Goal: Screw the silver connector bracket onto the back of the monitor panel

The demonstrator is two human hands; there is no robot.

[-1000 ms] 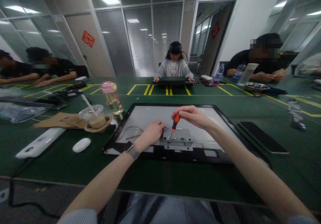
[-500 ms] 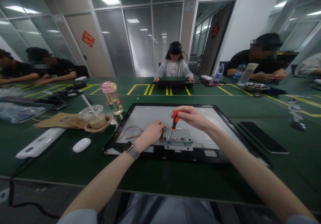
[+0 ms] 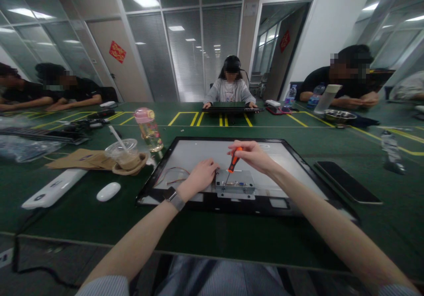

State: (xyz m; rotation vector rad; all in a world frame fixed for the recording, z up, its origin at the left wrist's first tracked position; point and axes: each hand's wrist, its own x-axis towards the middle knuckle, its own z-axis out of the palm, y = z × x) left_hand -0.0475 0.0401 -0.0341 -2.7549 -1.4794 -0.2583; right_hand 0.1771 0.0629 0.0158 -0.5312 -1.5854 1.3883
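A monitor panel (image 3: 185, 152) lies face down on the green table, its black frame around a grey metal back. A small grey metal board cover (image 3: 236, 184) with connector ports sits near its front edge. My right hand (image 3: 253, 155) is closed round an orange-handled screwdriver (image 3: 233, 160), whose tip rests on the cover's top left. My left hand (image 3: 199, 176) is curled and presses on the panel just left of the cover, a watch on its wrist. Thin coloured wires (image 3: 170, 176) lie on the panel left of that hand.
Left of the panel are a white mouse (image 3: 107, 191), a white power strip (image 3: 53, 188), a plastic cup with a straw (image 3: 125, 153) and a pink-capped bottle (image 3: 149, 129). A black phone (image 3: 347, 181) lies to the right. Other people sit along the table's far and side edges.
The screwdriver handle has tilted a little to the right and my right-hand fingers have shifted on it. My left hand stays in place.
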